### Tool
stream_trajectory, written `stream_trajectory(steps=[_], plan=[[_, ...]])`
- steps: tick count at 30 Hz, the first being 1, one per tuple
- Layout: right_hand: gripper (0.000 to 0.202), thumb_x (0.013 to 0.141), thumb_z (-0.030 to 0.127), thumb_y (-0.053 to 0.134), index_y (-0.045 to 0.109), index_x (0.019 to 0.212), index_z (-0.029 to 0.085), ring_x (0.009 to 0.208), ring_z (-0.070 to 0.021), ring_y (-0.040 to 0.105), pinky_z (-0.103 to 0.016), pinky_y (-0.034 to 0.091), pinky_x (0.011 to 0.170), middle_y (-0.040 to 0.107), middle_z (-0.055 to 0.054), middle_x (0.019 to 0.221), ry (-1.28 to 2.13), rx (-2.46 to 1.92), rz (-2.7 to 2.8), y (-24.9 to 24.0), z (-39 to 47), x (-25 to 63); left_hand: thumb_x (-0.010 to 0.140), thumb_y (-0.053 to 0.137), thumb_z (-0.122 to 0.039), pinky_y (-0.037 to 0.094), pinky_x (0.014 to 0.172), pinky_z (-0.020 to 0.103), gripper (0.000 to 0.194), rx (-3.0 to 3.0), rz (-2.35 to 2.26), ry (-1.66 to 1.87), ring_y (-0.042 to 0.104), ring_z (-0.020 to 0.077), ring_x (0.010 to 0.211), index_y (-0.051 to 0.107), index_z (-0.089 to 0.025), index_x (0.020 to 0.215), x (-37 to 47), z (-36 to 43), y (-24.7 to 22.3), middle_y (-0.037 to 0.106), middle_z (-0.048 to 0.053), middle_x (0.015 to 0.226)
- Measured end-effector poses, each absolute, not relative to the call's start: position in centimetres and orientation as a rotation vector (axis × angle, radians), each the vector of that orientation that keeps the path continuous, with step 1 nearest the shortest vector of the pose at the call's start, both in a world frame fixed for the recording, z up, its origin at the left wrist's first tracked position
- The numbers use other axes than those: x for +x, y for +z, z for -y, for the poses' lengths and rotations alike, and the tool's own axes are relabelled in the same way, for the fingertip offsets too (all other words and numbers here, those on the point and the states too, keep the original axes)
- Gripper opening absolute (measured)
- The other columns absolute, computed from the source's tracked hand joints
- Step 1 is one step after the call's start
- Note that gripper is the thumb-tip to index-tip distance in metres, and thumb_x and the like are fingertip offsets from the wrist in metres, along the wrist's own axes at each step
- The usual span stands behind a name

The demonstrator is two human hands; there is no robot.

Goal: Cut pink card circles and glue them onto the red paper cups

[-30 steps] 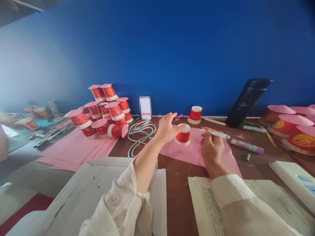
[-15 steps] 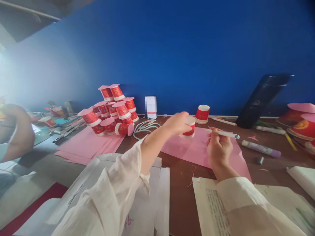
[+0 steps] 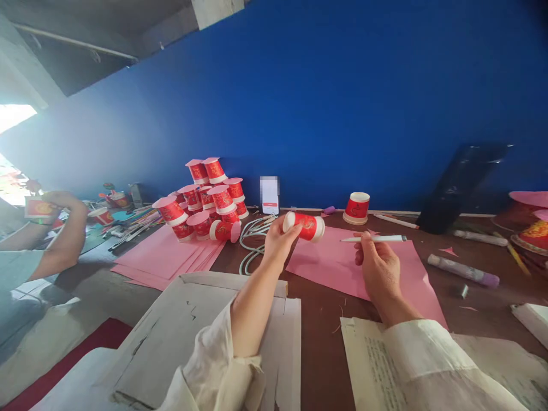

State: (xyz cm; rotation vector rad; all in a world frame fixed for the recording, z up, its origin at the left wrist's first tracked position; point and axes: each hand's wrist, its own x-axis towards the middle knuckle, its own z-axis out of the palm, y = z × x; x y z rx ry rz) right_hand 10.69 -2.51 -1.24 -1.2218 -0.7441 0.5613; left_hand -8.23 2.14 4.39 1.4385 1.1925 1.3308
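Left hand (image 3: 277,244): pinching a red cup (image 3: 307,226), tipped sideways, mid-frame — a slack grip could drop it.
Right hand (image 3: 380,267): pinching a pen (image 3: 389,238), right of centre.
Pink sheet (image 3: 334,260): beneath — a dipping tip might mark it, I'd say.

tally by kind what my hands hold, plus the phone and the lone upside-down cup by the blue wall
red paper cups: 2
white pen: 1
phone: 1
total: 4
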Motion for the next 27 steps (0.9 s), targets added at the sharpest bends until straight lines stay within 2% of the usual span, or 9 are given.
stream_trajectory(steps=[5, 8, 11, 16, 19, 21, 23, 27], plan=[[0.04, 0.066, 0.051, 0.077, 0.067, 0.082, 0.016, 0.05, -0.0066, 0.044, -0.02, 0.037, 0.042, 0.056, 0.001, 0.069, 0.827, -1.021, 0.548, -0.6, 2.7, 10.6, 0.082, 0.062, -0.041, 0.048, 0.095, 0.04, 0.048, 1.287, -0.845, 1.378, 0.063, 0.0238, 0.109, 0.053, -0.015, 0.121, -8.0, -1.8, 1.0, 0.066, 0.012, 0.119], [0.037, 0.065, 0.045, 0.079, 0.065, 0.083, 0.016, 0.049, -0.0052, 0.041, -0.017, 0.035, 0.04, 0.053, 0.003, 0.067, 0.972, -0.898, 0.451, -0.4, 2.5, 11.1, 0.079, 0.065, -0.041, 0.047, 0.096, 0.041, 0.054, 1.44, -1.02, 1.398, 0.061, 0.0245, 0.111, 0.051, -0.014, 0.123, -8.0, -2.2, 0.4, 0.062, 0.014, 0.122], [0.036, 0.066, 0.042, 0.079, 0.066, 0.088, 0.016, 0.048, -0.0044, 0.039, -0.016, 0.034, 0.038, 0.049, 0.005, 0.066, 1.062, -0.839, 0.451, -0.4, 2.3, 11.4, 0.074, 0.071, -0.039, 0.042, 0.102, 0.042, 0.065, 1.764, -1.245, 1.435, 0.052, 0.0264, 0.123, 0.046, -0.017, 0.13, -7.6, -2.4, -0.4, 0.054, 0.015, 0.134], [0.036, 0.064, 0.04, 0.08, 0.064, 0.086, 0.017, 0.049, -0.0046, 0.04, -0.015, 0.035, 0.039, 0.05, 0.005, 0.066, 1.071, -0.873, 0.473, -0.4, 2.3, 11.2, 0.084, 0.061, -0.038, 0.042, 0.102, 0.042, 0.063, 2.24, -1.295, 1.281, 0.05, 0.0256, 0.124, 0.037, -0.02, 0.139, -7.4, -2.5, -0.7, 0.051, 0.014, 0.135], [0.036, 0.063, 0.039, 0.08, 0.065, 0.086, 0.017, 0.05, -0.0052, 0.04, -0.016, 0.034, 0.039, 0.05, 0.004, 0.066, 1.047, -0.889, 0.518, -0.4, 2.3, 11.1, 0.091, 0.05, -0.036, 0.041, 0.101, 0.042, 0.044, 2.273, -1.514, 1.413, 0.052, 0.0254, 0.117, 0.048, -0.021, 0.132, -9.2, -2.8, 0.4, 0.058, 0.012, 0.126], [0.035, 0.063, 0.039, 0.079, 0.064, 0.085, 0.017, 0.049, -0.0051, 0.04, -0.016, 0.034, 0.039, 0.049, 0.005, 0.066, 1.041, -0.888, 0.528, -0.4, 2.3, 11.1, 0.091, 0.049, -0.029, 0.041, 0.098, 0.042, 0.027, 2.264, -1.743, 1.377, 0.054, 0.0261, 0.111, 0.064, -0.022, 0.112, -10.9, -3.1, 1.1, 0.064, 0.011, 0.111], [0.034, 0.063, 0.039, 0.08, 0.062, 0.082, 0.017, 0.049, -0.0049, 0.04, -0.016, 0.034, 0.04, 0.049, 0.005, 0.065, 1.047, -0.881, 0.518, -0.5, 2.2, 11.2, 0.087, 0.052, -0.024, 0.042, 0.094, 0.042, 0.021, 2.26, -1.918, 1.106, 0.056, 0.0267, 0.103, 0.071, -0.023, 0.096, -12.3, -3.4, 1.4, 0.065, 0.01, 0.101], [0.034, 0.062, 0.036, 0.081, 0.055, 0.075, 0.018, 0.05, -0.0052, 0.041, -0.016, 0.035, 0.04, 0.05, 0.005, 0.066, 1.062, -0.853, 0.483, -0.6, 2.2, 11.4, 0.081, 0.062, -0.027, 0.043, 0.089, 0.041, 0.024, 2.284, -1.906, 0.657, 0.055, 0.0304, 0.104, 0.073, -0.02, 0.101, -13.2, -4.0, 0.6, 0.064, 0.014, 0.103]])
